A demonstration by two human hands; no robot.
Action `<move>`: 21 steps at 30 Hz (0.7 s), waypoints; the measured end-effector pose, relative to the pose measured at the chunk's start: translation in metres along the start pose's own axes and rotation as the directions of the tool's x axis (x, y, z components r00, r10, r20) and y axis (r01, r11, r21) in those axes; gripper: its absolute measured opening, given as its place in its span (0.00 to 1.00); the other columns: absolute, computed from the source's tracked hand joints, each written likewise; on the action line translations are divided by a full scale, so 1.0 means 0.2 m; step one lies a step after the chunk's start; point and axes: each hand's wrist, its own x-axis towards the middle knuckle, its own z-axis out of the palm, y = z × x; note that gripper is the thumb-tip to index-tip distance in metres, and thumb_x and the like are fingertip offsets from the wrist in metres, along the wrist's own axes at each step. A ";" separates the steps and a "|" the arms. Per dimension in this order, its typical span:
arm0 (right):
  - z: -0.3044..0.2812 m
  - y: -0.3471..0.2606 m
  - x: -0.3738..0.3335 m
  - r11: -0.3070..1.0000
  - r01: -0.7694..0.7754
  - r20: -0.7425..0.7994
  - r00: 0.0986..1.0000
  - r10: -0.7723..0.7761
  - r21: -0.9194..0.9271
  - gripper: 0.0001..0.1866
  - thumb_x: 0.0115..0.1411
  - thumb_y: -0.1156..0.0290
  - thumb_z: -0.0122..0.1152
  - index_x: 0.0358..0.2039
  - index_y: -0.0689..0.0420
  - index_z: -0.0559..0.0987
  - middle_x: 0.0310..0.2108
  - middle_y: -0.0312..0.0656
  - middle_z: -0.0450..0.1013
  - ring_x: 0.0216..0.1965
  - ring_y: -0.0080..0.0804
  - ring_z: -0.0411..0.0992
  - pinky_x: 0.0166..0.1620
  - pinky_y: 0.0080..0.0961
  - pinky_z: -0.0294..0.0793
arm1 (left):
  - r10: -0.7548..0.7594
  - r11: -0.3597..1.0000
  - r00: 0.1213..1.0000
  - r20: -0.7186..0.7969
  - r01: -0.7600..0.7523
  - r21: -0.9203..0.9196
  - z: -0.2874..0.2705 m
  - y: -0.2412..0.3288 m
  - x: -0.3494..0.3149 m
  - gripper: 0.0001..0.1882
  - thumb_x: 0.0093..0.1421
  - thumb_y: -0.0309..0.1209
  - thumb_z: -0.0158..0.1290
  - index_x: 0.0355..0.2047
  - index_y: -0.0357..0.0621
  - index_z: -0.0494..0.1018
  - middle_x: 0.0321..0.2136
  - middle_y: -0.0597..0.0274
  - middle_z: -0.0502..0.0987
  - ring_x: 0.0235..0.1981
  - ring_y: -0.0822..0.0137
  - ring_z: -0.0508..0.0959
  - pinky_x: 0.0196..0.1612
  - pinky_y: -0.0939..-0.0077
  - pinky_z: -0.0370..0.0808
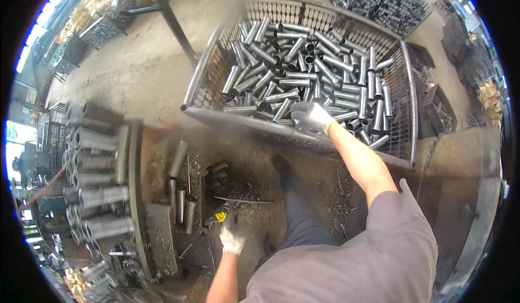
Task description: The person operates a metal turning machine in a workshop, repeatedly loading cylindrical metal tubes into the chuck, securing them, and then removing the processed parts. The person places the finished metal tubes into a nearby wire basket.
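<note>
A large metal mesh crate (409, 97) holds a heap of short shiny metal tubes (298, 76). My right hand (311, 116), in a pale work glove with a grey palm side, reaches over the crate's near rim and touches the nearest tubes. Its fingertips are turned down and partly hidden, so whether they grip a tube does not show. My left hand (233, 235), gloved alike, hangs low in front of my body with its fingers loosely apart and nothing seen in them. Just beyond its fingertips shows a small yellow object (220, 217).
At the left, a stack of larger grey tubes (103, 197) lies beside an upright metal post (136, 194). Several loose tubes (181, 211) and scattered metal shavings (241, 192) lie below. Behind the crate stands another full bin (374, 2). A dark post (170, 18) rises at the crate's far left.
</note>
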 end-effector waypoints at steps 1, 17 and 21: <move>-0.06 0.00 0.15 0.693 -0.598 0.249 0.800 0.545 0.404 0.30 0.65 0.62 0.70 0.66 0.54 0.77 0.48 0.47 0.83 0.42 0.37 0.85 0.42 0.39 0.88 | 0.280 0.959 0.954 -0.111 -0.273 0.071 -0.04 0.21 0.23 0.17 0.65 0.35 0.61 0.52 0.41 0.79 0.48 0.44 0.83 0.48 0.41 0.83 0.54 0.48 0.79; 0.40 1.52 1.84 0.544 -0.793 0.547 0.593 0.590 0.273 0.33 0.58 0.55 0.80 0.60 0.55 0.79 0.41 0.45 0.85 0.38 0.41 0.83 0.38 0.38 0.85 | 0.577 0.792 0.816 0.014 -0.564 0.234 0.13 1.13 1.84 0.20 0.49 0.33 0.54 0.42 0.41 0.83 0.43 0.50 0.85 0.44 0.45 0.84 0.53 0.46 0.79; 0.37 1.43 1.74 0.799 -0.599 0.618 0.650 0.443 0.058 0.26 0.57 0.49 0.78 0.46 0.57 0.87 0.42 0.47 0.86 0.40 0.36 0.84 0.44 0.33 0.83 | 0.575 0.790 0.818 0.013 -0.560 0.252 0.14 1.11 1.83 0.20 0.46 0.33 0.54 0.40 0.42 0.83 0.41 0.51 0.84 0.43 0.46 0.84 0.53 0.46 0.79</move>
